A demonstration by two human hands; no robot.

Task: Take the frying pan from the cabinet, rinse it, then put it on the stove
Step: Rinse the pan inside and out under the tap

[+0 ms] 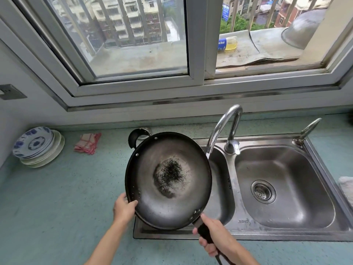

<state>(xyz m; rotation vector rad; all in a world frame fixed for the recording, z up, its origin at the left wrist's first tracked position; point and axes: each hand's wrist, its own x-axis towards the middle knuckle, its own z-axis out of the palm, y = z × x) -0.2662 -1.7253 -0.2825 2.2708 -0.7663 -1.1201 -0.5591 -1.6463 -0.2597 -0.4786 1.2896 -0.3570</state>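
The frying pan (pixel 168 180) is a wide black wok-shaped pan with a dark burnt patch in its middle and a small loop handle at its far edge. It hangs over the left basin of the steel sink (pixel 221 188), tilted toward me. My right hand (pixel 215 236) is shut on its long black handle at the lower right. My left hand (pixel 124 207) grips the pan's near left rim. The curved tap (pixel 223 127) ends just right of the pan's rim; a thin stream seems to fall from its spout.
The right basin (pixel 282 184) with its drain strainer lies to the right. A stack of plates (pixel 38 146) and a red checked cloth (pixel 87 143) sit on the green counter (pixel 66 197) at the left. A window spans the wall behind.
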